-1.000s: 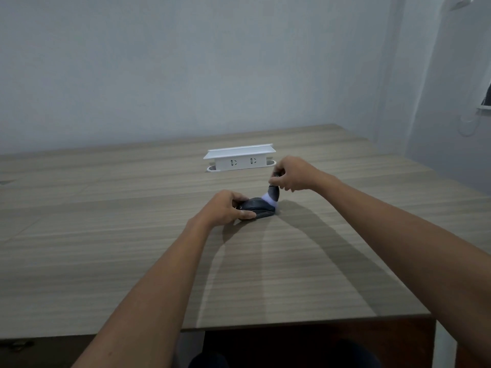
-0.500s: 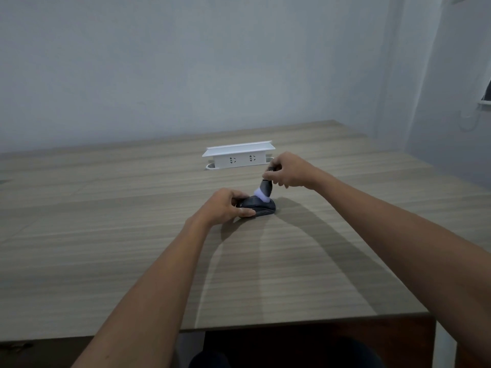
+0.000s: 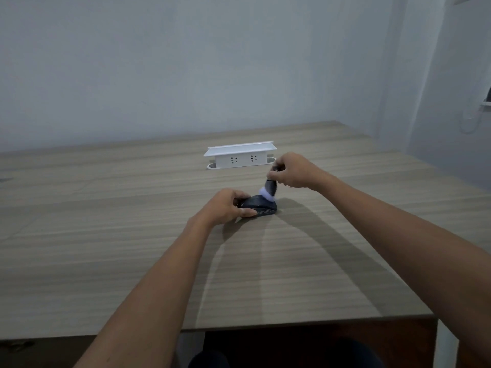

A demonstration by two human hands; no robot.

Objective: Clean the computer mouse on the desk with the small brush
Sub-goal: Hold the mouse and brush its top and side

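A dark computer mouse point(image 3: 261, 205) lies on the wooden desk point(image 3: 132, 235) near its middle. My left hand point(image 3: 225, 207) grips the mouse's near left end, thumb along its side. My right hand point(image 3: 291, 170) pinches the dark handle of the small brush point(image 3: 270, 189) from above. The brush stands nearly upright, and its pale bristles touch the top of the mouse at its far right end. Part of the handle is hidden inside my fingers.
A white socket box point(image 3: 240, 155) with two outlets stands raised from the desk just behind the hands. The desk's front edge runs across the bottom. A pale wall rises behind and to the right.
The brush has swept from the mouse's right tip up onto its top, and my right hand rose slightly and tilted the handle more upright. My left hand kept its hold.
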